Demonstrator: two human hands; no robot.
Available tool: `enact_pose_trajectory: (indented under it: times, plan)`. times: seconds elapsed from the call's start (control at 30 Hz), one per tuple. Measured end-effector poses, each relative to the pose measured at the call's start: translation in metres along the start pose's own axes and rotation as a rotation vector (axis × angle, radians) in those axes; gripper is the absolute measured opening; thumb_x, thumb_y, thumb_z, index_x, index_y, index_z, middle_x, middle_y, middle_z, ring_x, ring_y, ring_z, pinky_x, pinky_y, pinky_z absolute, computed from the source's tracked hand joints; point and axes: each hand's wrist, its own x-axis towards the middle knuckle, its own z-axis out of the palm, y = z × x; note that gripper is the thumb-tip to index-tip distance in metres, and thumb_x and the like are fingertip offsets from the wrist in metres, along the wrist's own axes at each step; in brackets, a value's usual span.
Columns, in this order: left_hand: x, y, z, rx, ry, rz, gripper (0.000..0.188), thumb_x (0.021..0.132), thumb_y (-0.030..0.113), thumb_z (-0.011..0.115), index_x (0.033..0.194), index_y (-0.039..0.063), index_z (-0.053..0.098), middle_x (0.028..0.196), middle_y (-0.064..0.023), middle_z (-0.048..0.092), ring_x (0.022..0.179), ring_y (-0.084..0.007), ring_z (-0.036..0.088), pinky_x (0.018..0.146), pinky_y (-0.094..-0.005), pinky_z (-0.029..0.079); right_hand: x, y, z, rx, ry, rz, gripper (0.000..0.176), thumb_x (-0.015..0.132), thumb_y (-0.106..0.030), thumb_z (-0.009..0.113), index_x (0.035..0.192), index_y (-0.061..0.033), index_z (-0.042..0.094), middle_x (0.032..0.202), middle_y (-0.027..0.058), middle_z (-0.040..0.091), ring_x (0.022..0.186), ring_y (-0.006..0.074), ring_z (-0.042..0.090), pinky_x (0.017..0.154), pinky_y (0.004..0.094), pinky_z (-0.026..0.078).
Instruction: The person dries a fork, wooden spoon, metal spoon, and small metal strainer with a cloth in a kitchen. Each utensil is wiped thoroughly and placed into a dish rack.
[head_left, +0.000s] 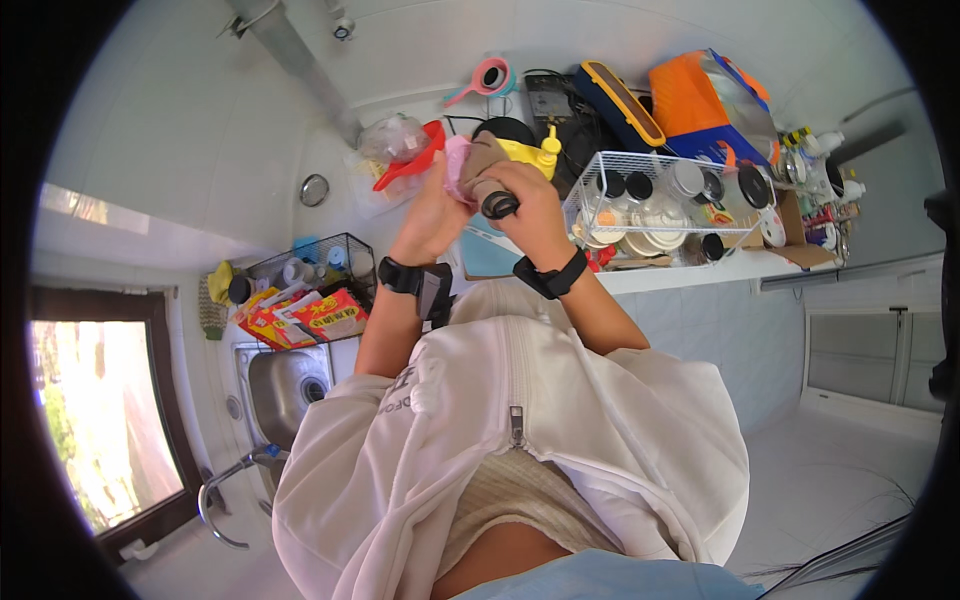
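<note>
My left hand (433, 214) holds a pink item (455, 163) that looks like a cloth or soft cover; its far side is hidden. My right hand (529, 206) grips a taupe object (482, 159) with a dark, ring-like end pointing towards me. The taupe object presses against the pink item, and its exact kind is unclear. Beneath both hands lies a light blue board (486, 253) on the counter. Just beyond the right hand is a yellow pump bottle (547, 154). A red plastic utensil (416, 159) lies past the left hand.
To the right stands a white wire basket (589, 196) with several lidded jars. Behind it are a blue and orange bag (686, 97) and a navy and yellow case (622, 105). A black wire basket (352, 251) with packets sits left, near a steel sink (281, 386) and faucet (225, 480).
</note>
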Motion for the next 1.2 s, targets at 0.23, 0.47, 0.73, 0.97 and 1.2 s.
enact_pose_trajectory:
  times: [0.23,0.47,0.73,0.97,1.2]
  plan:
    - [0.004,-0.001,-0.003,0.127,0.032,-0.001,0.05,0.113,0.047,0.037,0.143,0.011,0.051,0.133,-0.0033,0.062,0.12,-0.017,0.06,0.102,-0.036,0.049,-0.01,-0.002,0.005,0.069,-0.047,0.015,0.03,0.074,-0.003,0.073,0.104,-0.0029,0.07,0.106,0.0152,0.071,0.098,0.0378,0.066,0.087,0.0437,0.053]
    - [0.004,-0.008,0.01,0.109,-0.047,-0.069,0.05,0.114,0.043,0.035,0.153,0.012,0.041,0.142,-0.0042,0.055,0.129,-0.0188,0.055,0.111,-0.0379,0.044,-0.013,-0.01,0.002,0.253,0.066,0.117,0.028,0.078,-0.004,0.071,0.106,-0.0011,0.07,0.105,0.0152,0.071,0.099,0.0375,0.067,0.09,0.0414,0.053]
    - [0.008,-0.008,0.009,0.082,-0.063,-0.055,0.05,0.114,0.038,0.035,0.157,0.012,0.037,0.15,-0.0052,0.051,0.137,-0.02,0.05,0.118,-0.039,0.04,-0.003,-0.005,-0.025,0.136,0.326,0.083,0.027,0.082,-0.005,0.069,0.108,-0.0003,0.071,0.107,0.0173,0.071,0.1,0.0347,0.069,0.088,0.0384,0.054]
    - [0.001,-0.011,0.02,0.108,-0.067,-0.057,0.051,0.114,0.036,0.037,0.157,0.009,0.038,0.151,-0.0051,0.051,0.14,-0.0209,0.048,0.121,-0.0386,0.035,-0.005,0.0,-0.024,0.048,0.237,0.003,0.036,0.078,-0.004,0.07,0.114,-0.0041,0.072,0.111,0.0137,0.07,0.106,0.0355,0.066,0.094,0.041,0.052]
    - [0.002,-0.002,0.018,0.116,-0.078,-0.022,0.052,0.113,0.036,0.039,0.158,0.009,0.037,0.154,-0.0062,0.047,0.142,-0.0217,0.046,0.12,-0.0388,0.035,-0.016,-0.003,-0.009,0.043,0.083,0.047,0.039,0.075,-0.004,0.073,0.114,-0.0073,0.074,0.111,0.0106,0.068,0.106,0.033,0.065,0.094,0.0417,0.052]
